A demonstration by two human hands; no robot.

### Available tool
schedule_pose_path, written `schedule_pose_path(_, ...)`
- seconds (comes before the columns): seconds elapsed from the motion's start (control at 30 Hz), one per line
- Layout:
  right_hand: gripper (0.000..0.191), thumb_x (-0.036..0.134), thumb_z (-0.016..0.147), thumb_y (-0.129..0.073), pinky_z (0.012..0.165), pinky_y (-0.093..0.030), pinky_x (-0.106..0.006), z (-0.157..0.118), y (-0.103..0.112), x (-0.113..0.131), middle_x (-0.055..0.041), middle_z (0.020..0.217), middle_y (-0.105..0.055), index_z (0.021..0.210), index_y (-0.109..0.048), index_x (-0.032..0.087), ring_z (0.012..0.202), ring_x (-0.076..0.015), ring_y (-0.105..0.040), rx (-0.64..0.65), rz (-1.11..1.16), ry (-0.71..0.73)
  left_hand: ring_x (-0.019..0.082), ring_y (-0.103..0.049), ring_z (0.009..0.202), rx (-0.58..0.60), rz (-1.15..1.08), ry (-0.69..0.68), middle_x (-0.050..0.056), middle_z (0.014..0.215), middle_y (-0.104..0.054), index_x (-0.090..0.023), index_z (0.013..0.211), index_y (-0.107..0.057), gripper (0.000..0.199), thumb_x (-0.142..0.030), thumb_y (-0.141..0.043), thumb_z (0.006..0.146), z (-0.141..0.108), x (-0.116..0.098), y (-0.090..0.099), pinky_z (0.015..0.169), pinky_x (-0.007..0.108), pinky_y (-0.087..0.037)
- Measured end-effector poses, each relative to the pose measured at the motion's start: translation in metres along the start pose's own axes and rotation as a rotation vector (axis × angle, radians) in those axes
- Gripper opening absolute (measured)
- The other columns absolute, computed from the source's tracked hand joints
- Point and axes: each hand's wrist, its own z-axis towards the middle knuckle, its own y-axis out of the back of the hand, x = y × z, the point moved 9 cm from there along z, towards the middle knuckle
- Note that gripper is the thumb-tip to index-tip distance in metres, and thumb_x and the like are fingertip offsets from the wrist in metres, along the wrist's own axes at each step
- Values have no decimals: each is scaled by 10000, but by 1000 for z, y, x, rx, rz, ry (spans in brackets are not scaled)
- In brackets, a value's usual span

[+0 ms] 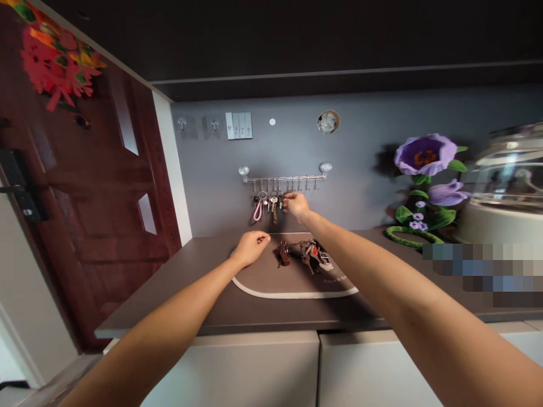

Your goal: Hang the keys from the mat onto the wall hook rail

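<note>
The right hand [297,207] is at the keys [274,204] on the far rack [292,178]; whether it pinches one, I cannot tell. The left hand [253,247], fingertips together, is left of the pile [311,255] on the mat [263,280]. Flowers [426,155] stand right.

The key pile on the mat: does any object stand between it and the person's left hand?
Yes, a small brown item lies on the mat at the side of the key pile nearest the left hand. Nothing else visible stands between them.
</note>
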Motion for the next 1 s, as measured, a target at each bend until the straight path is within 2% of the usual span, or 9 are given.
schedule_pose_path(0.17,107,79,732,-494,479,-443,-177,-13,8,-1,-24,756,-573,818,-513,141,529,-53,-513,16,62,-14,121,-581,641,-4,21,-3,28,745,-671,-146,830,-665,261,-290,-453,779,0,2,0,645,221,-433)
schedule_pose_path(0.37,43,118,755,-506,532,-424,-170,-35,11,-12,-24,704,-605,778,-537,136,562,-60,-545,159,119,1,128,-588,678,1,25,-10,39,782,-677,-141,871,-663,265,-293,-470,774,0,2,-1,670,228,-443)
schedule_pose_path(0.6,104,205,679,-615,676,-419,-210,-39,9,-39,5,690,-617,743,-622,124,619,-68,-517,329,-167,141,131,-600,704,14,8,21,51,827,-682,-136,909,-657,271,-290,-481,772,0,3,-1,697,235,-452)
schedule_pose_path(0.77,205,300,639,-653,644,-427,-221,-40,-1,-63,-9,672,-634,739,-658,122,619,-92,-528,546,-302,115,139,-599,729,26,16,25,50,854,-682,-151,901,-664,273,-310,-486,769,-1,5,-3,721,245,-448)
schedule_pose_path(1.0,158,200,602,-676,682,-432,-226,-45,-12,-77,-1,666,-656,750,-681,146,621,-95,-544,723,-417,108,144,-599,753,48,45,56,42,874,-681,-166,899,-666,273,-327,-488,767,-1,9,-5,723,246,-441)
